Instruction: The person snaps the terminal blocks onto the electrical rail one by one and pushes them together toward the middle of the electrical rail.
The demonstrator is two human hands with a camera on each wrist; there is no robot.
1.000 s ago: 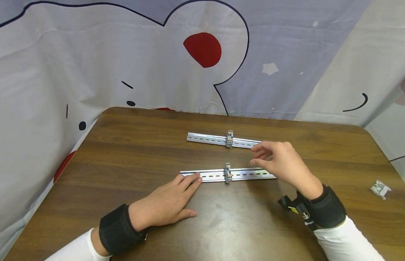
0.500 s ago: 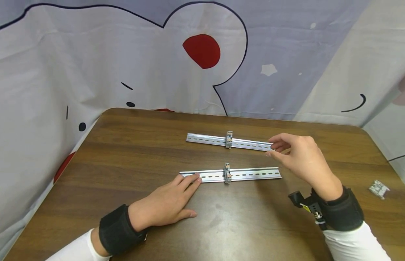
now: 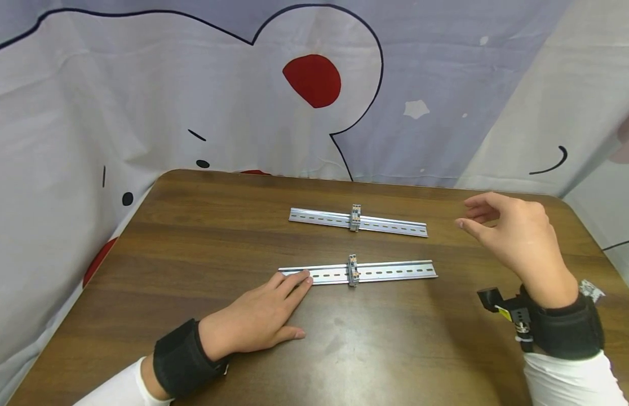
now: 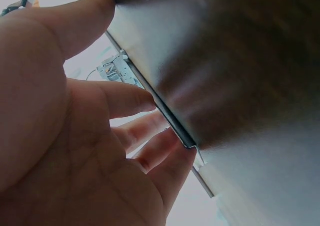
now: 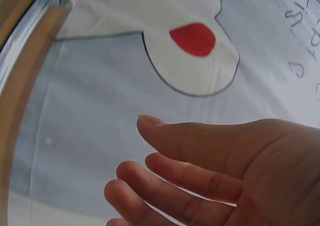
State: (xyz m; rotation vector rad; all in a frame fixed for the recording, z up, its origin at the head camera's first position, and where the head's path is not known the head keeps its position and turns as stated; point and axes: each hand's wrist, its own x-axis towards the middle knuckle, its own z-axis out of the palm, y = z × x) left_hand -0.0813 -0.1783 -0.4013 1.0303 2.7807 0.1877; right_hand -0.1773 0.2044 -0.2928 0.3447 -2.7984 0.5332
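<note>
My left hand (image 3: 256,313) rests palm down, its fingertips on the left end of the nearer slotted metal DIN rail (image 3: 395,270). The left wrist view shows those fingers (image 4: 172,178) lying straight against the rail's edge. On that rail's middle sits a small grey terminal block (image 3: 353,270). Farther back lies a second DIN rail (image 3: 390,225), slightly slanted, with a wider grey terminal block group (image 3: 355,217) on it. Raised right of both rails, my right hand (image 3: 522,237) holds nothing; its fingers are loosely bent, thumb apart, as the right wrist view also shows.
A small pale grey part (image 3: 592,290) lies at the right of the wooden table (image 3: 218,225), partly hidden behind my right wrist. A printed cloth (image 3: 193,84) hangs along the table's back edge. Each wrist wears a black band (image 3: 185,358).
My right hand has moved right, away from the rails, uncovering their right ends; its wrist now partly covers the small grey part. The left hand and both rails have stayed in place.
</note>
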